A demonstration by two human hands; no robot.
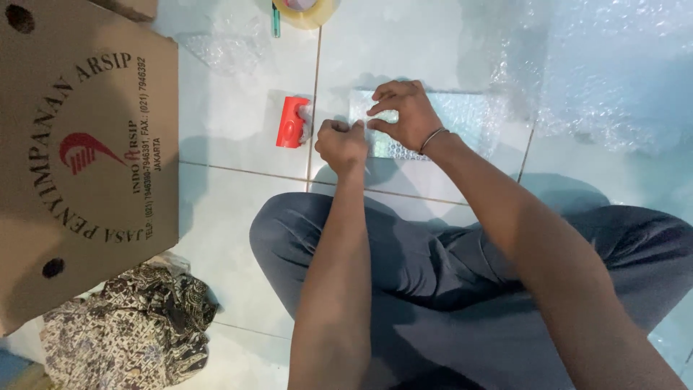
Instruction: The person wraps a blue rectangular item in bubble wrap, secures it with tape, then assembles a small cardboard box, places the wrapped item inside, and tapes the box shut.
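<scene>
Fingers of the right hand (404,115) press on the bubble-wrapped parcel (433,123) — long axis left-right — while the left hand (341,143), fisted, pinches its near-left edge on the floor tiles (238,130).

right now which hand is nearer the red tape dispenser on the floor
Left. The left hand is closed just beside the red tape dispenser; the right hand is farther off, resting on the bubble-wrapped parcel.

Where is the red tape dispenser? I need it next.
In the head view, the red tape dispenser lies on the tiled floor, just left of the left hand.
</scene>
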